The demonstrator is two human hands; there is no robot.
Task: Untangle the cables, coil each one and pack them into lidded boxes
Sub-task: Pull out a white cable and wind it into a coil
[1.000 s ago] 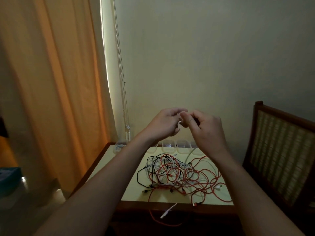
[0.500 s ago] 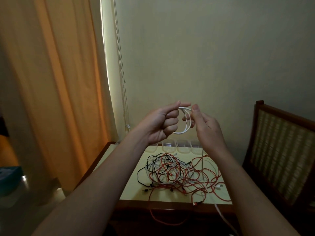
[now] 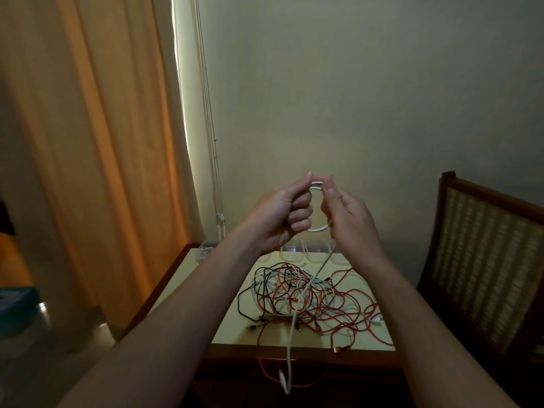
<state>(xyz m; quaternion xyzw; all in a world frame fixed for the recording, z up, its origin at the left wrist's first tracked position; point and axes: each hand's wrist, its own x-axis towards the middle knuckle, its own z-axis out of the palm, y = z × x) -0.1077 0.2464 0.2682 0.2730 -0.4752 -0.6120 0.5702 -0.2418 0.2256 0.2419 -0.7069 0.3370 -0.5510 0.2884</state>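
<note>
Orange curtain (image 3: 88,172) on the far left, and at the back corner of the desk (image 3: 229,328) sits a clear box (image 3: 206,249) with something pale inside, too dim to call it a packed cable. Now the left hand (image 3: 279,213): fingers curled in, thumb and forefinger pinching the top of a small loop of white cable (image 3: 319,229), held up well above the desk. One loop, perhaps two turns. The right hand (image 3: 350,219) pinches that same loop from the other side. The cable's long tail drops from under it, across the tangle (image 3: 312,298) and off the desk's front edge. Coiling is at its very start on this one, I'd judge. Down in the heap are red, white and black strands knotted together: one black I can pick out, several red, no firm count. Behind it, two more clear boxes (image 3: 291,251) show between the arms; lids I cannot make out. Most of the job looks to lie ahead. One wooden chair (image 3: 485,260) at right.
</note>
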